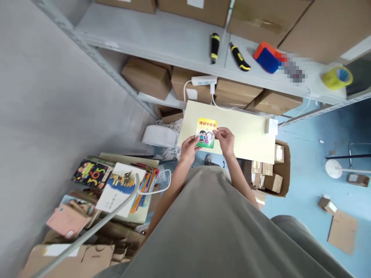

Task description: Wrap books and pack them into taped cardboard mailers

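A small children's booklet (pixel 206 133) with a yellow and green cover, red lettering and two cartoon children is held up over the front part of the cream table (pixel 249 133). My left hand (pixel 189 148) grips its lower left edge, the thumb on the cover and the fingers behind. At the right edge, my right hand (pixel 225 139) pinches the booklet between thumb and fingers. The cover faces me, upright to my view. What lies behind the booklet is hidden.
Above the table, a grey shelf (pixel 162 36) bears two utility knives (pixel 240 57), a yellow tape roll (pixel 337 78) and cartons. A power strip (pixel 204 80) hangs behind the table. At left are stacked books (pixel 121 185) and a bent grey tube (pixel 104 220); at right, a carton of small boxes (pixel 285 170).
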Demonstrator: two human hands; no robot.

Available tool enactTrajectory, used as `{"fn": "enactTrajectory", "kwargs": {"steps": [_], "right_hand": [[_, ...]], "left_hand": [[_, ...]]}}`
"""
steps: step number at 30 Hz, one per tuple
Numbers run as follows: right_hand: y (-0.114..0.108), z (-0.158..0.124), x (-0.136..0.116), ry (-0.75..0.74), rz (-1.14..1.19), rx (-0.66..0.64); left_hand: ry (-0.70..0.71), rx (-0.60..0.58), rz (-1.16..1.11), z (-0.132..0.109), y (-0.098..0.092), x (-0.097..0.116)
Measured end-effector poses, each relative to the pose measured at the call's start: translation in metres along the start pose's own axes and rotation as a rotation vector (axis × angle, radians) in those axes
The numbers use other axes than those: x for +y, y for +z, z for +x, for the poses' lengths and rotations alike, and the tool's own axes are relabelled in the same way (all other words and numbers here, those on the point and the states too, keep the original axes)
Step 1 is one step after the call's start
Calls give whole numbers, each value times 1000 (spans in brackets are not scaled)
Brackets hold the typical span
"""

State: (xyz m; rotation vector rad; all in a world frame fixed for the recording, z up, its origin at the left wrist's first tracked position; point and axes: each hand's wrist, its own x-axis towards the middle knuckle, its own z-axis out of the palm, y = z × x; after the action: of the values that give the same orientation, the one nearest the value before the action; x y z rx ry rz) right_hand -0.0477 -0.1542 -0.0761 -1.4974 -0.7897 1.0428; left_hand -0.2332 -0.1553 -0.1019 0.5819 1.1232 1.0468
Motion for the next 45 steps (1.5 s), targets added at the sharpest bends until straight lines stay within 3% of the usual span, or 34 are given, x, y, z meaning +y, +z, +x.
{"fn": "enactTrajectory", "kwargs": {"steps": [3,7,11,14,18,21,24,27,34,37,41,45], "right_hand": [[-38,35,-7,-42,-18,30],[-78,61,-19,-125,-172,79],[-85,59,-25,-163,-276,80],[-79,57,-25,-134,-255,59],[-84,69,-24,-97,-207,81],[-97,81,-23,-86,-173,111],[-105,87,-21,-48,-65,76],[-107,88,-19,-13,-7,25],[-113,92,-7,-26,12,-22],[-116,94,-5,-36,-59,5],[-115,89,-13,-119,-142,142],[-103,78,-23,-85,-47,11]], "left_hand": [[-31,-45,-1,24,51,-12],[21,43,33,45,111,-28],[166,104,111,52,154,-37],[295,39,198,50,172,-39],[437,-125,375,47,173,-33],[453,-92,373,52,162,-28],[336,83,218,60,152,-27],[176,161,100,63,152,-27],[-19,-21,-102,58,159,-30],[29,2,-40,58,160,-34],[168,91,68,56,164,-39],[381,54,326,46,173,-40]]}}
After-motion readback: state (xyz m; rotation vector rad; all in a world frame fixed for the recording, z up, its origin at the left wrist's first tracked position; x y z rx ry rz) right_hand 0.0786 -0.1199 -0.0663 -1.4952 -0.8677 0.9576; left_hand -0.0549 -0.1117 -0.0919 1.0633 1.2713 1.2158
